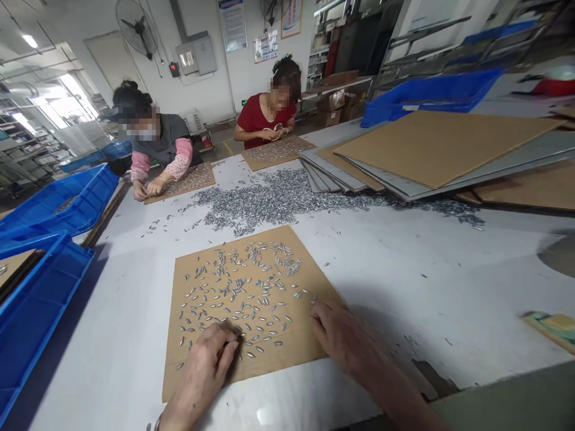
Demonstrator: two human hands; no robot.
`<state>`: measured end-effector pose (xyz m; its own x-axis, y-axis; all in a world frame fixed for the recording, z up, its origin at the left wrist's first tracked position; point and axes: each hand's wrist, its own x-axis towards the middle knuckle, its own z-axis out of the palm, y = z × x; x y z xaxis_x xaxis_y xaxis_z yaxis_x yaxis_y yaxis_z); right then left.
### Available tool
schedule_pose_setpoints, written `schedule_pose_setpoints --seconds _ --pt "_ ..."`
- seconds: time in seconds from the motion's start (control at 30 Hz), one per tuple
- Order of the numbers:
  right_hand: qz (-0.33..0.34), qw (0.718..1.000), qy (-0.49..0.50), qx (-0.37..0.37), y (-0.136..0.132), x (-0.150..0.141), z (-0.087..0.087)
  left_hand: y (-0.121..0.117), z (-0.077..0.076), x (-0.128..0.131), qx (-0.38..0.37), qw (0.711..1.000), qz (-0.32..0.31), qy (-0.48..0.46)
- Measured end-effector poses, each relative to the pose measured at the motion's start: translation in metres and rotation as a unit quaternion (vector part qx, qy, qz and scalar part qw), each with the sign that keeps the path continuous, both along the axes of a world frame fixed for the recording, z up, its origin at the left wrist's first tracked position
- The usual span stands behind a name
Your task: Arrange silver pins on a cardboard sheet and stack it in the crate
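A brown cardboard sheet point(300, 341) lies flat on the table in front of me, with many small silvery, spindle-shaped metal pieces point(250, 354) spread over it. They are bunched toward the far side and more spaced out near me. My left hand point(209, 356) rests over the sheet's near edge, fingers curled together; its fingertips are down among the pieces and partly hidden. At the sheet's right edge is my right hand point(336, 335), also with bent fingers, close to a few pieces. Whatever either hand pinches cannot be made out.
A large heap of the same pieces point(269, 200) lies beyond the sheet. Stacked boards point(444, 143) stand at right, with a blue tray point(431, 96) behind. Blue bins point(49, 299) line the left side. Two co-workers point(168, 143) handle pieces on their own sheets across the table.
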<state>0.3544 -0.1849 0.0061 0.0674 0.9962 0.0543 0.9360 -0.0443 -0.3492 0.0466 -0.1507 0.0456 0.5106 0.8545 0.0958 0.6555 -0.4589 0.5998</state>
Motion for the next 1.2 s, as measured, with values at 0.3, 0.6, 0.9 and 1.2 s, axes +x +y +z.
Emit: schedule_pose_setpoints --seconds 0.3,0.6,0.9,1.2 --pt "0.102 0.990 0.088 -0.054 -0.008 -0.033 0.006 -0.002 0.003 -0.001 -0.011 1.000 -0.001 0.008" --pt "0.063 0.990 0.101 -0.079 0.000 -0.033 0.004 -0.003 0.006 -0.004 -0.005 1.000 0.010 0.004" --pt "0.038 0.999 0.021 0.020 0.037 0.012 0.013 0.004 0.001 -0.014 0.026 0.999 0.019 -0.014" --pt "0.101 0.994 -0.044 0.002 0.055 0.018 0.006 0.000 0.004 -0.016 0.025 0.999 0.025 0.000"
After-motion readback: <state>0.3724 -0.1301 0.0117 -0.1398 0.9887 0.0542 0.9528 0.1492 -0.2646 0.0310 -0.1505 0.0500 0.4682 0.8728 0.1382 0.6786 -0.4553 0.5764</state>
